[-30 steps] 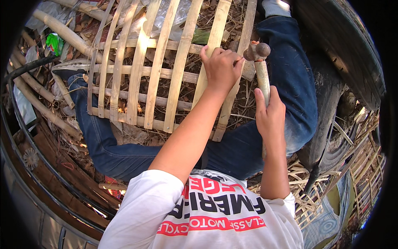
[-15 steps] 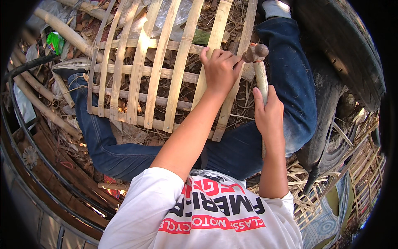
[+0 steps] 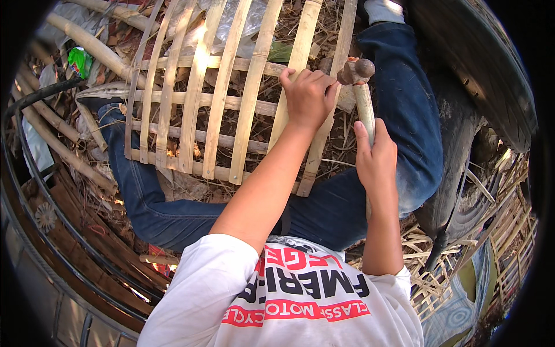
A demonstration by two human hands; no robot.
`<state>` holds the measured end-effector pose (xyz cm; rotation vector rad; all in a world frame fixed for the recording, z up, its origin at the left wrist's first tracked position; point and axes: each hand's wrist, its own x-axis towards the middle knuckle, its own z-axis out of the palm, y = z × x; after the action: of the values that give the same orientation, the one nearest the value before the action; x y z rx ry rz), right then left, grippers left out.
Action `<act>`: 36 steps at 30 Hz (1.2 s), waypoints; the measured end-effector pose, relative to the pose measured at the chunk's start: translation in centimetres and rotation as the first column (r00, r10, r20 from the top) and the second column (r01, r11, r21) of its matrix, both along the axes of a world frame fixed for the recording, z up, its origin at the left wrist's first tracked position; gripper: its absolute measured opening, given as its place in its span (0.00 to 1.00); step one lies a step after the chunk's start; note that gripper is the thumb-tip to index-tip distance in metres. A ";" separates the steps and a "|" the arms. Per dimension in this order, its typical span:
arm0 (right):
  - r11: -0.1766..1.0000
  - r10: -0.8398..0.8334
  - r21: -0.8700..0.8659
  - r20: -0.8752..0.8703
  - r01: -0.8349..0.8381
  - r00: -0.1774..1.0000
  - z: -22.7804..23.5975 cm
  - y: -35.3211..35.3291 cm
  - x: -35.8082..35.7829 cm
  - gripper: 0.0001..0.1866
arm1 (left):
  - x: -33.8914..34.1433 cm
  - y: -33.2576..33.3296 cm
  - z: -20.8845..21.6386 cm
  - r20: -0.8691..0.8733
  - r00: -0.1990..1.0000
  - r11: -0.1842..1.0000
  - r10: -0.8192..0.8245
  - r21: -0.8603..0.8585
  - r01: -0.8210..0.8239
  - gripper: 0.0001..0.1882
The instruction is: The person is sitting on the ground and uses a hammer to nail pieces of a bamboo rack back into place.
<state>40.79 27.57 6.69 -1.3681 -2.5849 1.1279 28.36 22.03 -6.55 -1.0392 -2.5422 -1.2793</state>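
A hammer (image 3: 363, 104) with a rounded metal head and a pale wooden handle is in my right hand (image 3: 376, 153), its fingers wrapped round the handle. The head sits at the far right slat of a bamboo lattice panel (image 3: 218, 107), right beside the fingertips of my left hand (image 3: 310, 95). That hand is closed and rests on the panel's right-hand slats, fingers curled and pressed together. Whatever its thumb and forefinger pinch is hidden. Split bamboo slats cross several rods, and the panel lies over the ground between my legs.
My jeans-clad legs (image 3: 402, 110) flank the panel. Black tyres (image 3: 485, 75) stand at the right, above woven bamboo strips (image 3: 497, 231). Bamboo poles (image 3: 95, 46), a green wrapper (image 3: 80, 61) and clear plastic (image 3: 243, 29) lie on leaf litter. Curved black metal bars (image 3: 63, 225) run along the left.
The hammer's head has tilted slightly, while both hands stay almost in place. The view has shifted a little.
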 end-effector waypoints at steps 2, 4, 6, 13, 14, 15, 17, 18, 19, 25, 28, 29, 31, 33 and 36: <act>0.999 -0.030 -0.023 0.006 0.031 1.000 0.3 -0.3 0.0 0.17 | 0.2 0.0 -0.2 -0.008 1.000 1.000 0.004 0.011 -0.004 0.05; 0.999 0.012 0.038 -0.044 -0.010 0.999 0.3 -0.3 0.0 0.17 | 0.2 0.0 -0.3 -0.010 1.000 1.000 0.006 0.009 -0.006 0.06; 0.997 0.049 0.061 -0.039 -0.046 0.998 -1.3 0.1 0.3 0.16 | 0.1 0.0 -0.5 -0.013 1.000 1.000 0.006 0.009 -0.006 0.06; 0.996 0.035 0.081 -0.014 -0.033 0.999 0.4 -0.7 0.3 0.16 | 0.2 0.0 -0.5 -0.010 1.000 1.000 0.004 0.023 -0.004 0.05; 0.997 0.036 0.075 -0.008 -0.035 0.999 0.1 -0.7 0.1 0.16 | 0.1 0.1 -0.5 -0.016 1.000 0.999 -0.003 0.043 0.004 0.05; 0.996 0.052 0.067 0.022 -0.053 0.998 -0.4 -0.4 -0.2 0.16 | 0.1 -0.1 -0.8 -0.020 1.000 1.000 0.005 0.016 -0.004 0.06; 0.997 0.067 0.035 0.062 -0.069 0.996 0.4 -0.1 -0.8 0.16 | 0.1 -0.2 -0.8 -0.015 1.000 1.000 0.014 0.013 -0.013 0.07; 0.997 0.070 0.039 0.063 -0.073 0.996 0.8 -0.2 -0.8 0.16 | 0.1 -0.2 -0.8 -0.012 1.000 1.000 0.018 0.005 -0.018 0.07; 0.998 0.041 0.051 0.025 -0.042 0.999 1.0 -0.7 -0.6 0.17 | 0.2 -0.3 -0.8 -0.023 1.000 1.000 0.007 -0.017 -0.007 0.07; 0.993 0.061 0.103 0.006 -0.062 0.998 -0.3 -0.1 -1.0 0.17 | -0.1 -0.2 -0.8 -0.031 0.999 1.000 0.022 0.011 -0.021 0.07; 0.997 -0.073 0.035 -0.029 0.074 0.997 1.5 -0.4 -0.7 0.17 | 0.1 0.0 -1.1 -0.017 1.000 1.000 0.020 0.002 -0.020 0.07; 0.996 -0.038 0.079 -0.022 0.039 0.999 1.2 -0.4 -0.4 0.17 | 0.1 0.1 -1.2 -0.032 0.999 1.000 0.017 0.017 -0.016 0.07; 0.996 0.024 0.090 0.024 -0.026 0.999 -0.7 0.2 -0.6 0.17 | -0.4 0.4 -1.4 -0.049 0.998 1.000 0.028 -0.001 -0.028 0.06; 0.991 0.066 0.116 0.068 -0.074 0.995 -0.2 0.3 -0.2 0.17 | -0.1 0.0 -1.1 -0.030 0.999 1.000 0.019 -0.004 -0.019 0.06; 0.998 -0.020 0.053 -0.032 0.022 0.999 0.8 -0.1 -0.1 0.16 | 0.2 -0.1 -1.5 -0.049 0.998 0.999 0.036 0.006 -0.035 0.06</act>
<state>40.67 27.45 7.47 -1.3523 -2.5534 1.0602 28.56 21.93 -8.06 -1.0066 -2.5082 -1.2359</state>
